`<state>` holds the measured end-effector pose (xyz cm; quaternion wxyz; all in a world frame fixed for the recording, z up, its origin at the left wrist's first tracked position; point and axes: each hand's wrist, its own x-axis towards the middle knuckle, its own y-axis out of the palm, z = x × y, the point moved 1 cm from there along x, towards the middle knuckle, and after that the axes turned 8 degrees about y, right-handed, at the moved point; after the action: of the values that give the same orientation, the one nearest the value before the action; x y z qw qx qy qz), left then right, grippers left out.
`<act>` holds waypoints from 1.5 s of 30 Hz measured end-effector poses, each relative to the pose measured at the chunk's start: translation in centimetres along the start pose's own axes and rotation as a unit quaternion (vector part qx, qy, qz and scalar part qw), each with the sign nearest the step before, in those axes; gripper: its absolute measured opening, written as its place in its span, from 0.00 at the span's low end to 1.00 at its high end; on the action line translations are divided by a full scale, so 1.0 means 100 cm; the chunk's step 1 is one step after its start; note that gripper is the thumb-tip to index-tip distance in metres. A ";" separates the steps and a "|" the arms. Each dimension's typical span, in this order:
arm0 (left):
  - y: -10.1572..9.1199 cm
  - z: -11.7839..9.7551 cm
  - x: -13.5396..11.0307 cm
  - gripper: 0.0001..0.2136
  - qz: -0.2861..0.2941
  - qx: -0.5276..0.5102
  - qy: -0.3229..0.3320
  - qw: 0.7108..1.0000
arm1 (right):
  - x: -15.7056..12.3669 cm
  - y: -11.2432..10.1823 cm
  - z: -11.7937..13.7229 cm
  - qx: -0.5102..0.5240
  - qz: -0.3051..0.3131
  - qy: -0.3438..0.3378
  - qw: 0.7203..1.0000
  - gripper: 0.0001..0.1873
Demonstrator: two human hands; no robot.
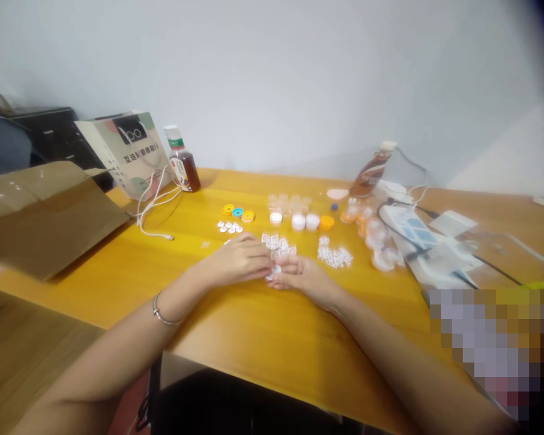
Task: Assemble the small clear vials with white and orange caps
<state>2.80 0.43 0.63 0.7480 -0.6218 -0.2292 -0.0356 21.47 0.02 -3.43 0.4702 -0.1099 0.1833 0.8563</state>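
Note:
My left hand [241,261] and my right hand [309,279] meet over the table, fingertips almost touching. Between them is a small white round piece [274,273], pinched by the thumb and fingers of my right hand. The curved fingers of my left hand close on its other side; their tips are partly hidden. Just beyond lies a pile of small white printed pieces [278,244]. To the right is a second heap of white openwork pieces [336,257]. Several white pieces with small knobs [229,227] sit beyond my left hand, before orange and blue round caps [238,212].
Clear cups [290,203] and white lids [298,222] stand farther back. At right are stacked clear containers [381,244], a tilted brown bottle [372,172] and a cable-strewn white box [410,226]. At left are a cardboard box [49,211], paper bag [138,154], dark bottle [184,166] and white cable [147,232].

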 end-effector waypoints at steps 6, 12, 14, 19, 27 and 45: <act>0.003 -0.005 0.002 0.11 0.014 0.079 0.025 0.996 | 0.000 -0.001 0.000 0.019 -0.011 -0.005 1.000 0.21; 0.006 -0.005 0.001 0.10 0.007 0.066 0.024 0.998 | 0.000 0.000 0.000 0.025 -0.017 -0.002 1.000 0.21; 0.007 -0.004 0.001 0.10 -0.007 0.050 0.011 0.999 | -0.001 0.000 0.000 0.017 -0.017 -0.006 1.000 0.20; 0.011 0.001 -0.001 0.08 -0.035 0.000 -0.024 0.999 | 0.001 0.000 -0.001 0.016 -0.020 -0.014 1.000 0.20; 0.005 0.002 -0.002 0.07 -0.047 -0.018 -0.028 0.998 | 0.001 -0.001 -0.001 0.026 -0.018 -0.015 0.999 0.18; 0.008 0.006 0.001 0.07 -0.048 -0.323 -0.139 0.935 | -0.003 0.003 0.003 0.002 -0.001 -0.010 1.000 0.18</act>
<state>3.02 1.23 0.04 0.4653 -0.8167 -0.3364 -0.0572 21.34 -0.19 -2.98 0.4731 -0.1003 0.1798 0.8566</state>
